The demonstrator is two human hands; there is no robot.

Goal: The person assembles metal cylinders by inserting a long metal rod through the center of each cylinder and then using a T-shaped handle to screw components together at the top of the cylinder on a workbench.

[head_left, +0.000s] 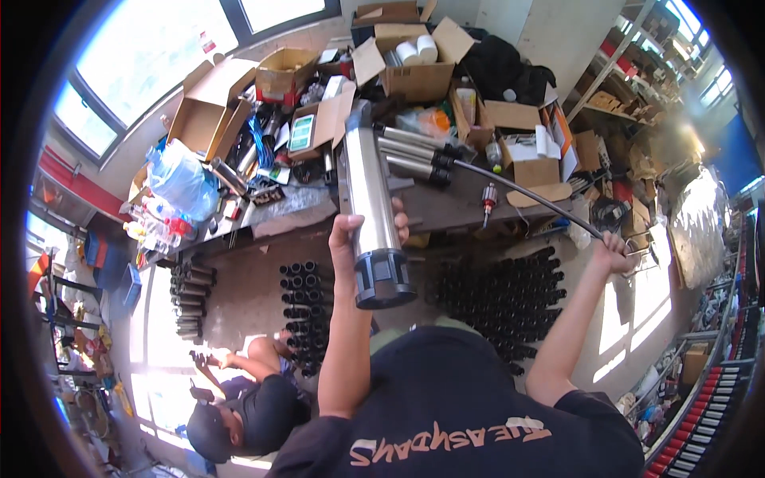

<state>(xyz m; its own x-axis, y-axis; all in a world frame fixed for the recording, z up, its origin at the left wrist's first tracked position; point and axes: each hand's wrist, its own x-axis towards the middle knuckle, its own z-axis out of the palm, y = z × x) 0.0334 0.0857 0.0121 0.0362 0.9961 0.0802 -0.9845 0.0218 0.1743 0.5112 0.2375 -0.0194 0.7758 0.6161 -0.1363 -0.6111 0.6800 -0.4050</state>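
Observation:
My left hand (344, 239) is wrapped round a shiny steel cylinder (370, 187), like a pump body, with a ribbed black cap (383, 275) at its near end. The cylinder is held up in front of the bench, its far end over the clutter. Out to the right, my right hand (613, 253) grips the near end of a long thin metal rod (526, 193). That rod slants up and left across the bench edge, its far tip by several steel cylinders (418, 151) with black ends. Whether the tip touches them I cannot tell.
A small red-and-silver motor rotor (488, 199) lies near the bench edge. Open cardboard boxes (418, 80) crowd the back. On the floor stand rows of black-ended cylinders (498, 295) and steel cylinders (191, 299). Another person (251, 410) sits low at the left.

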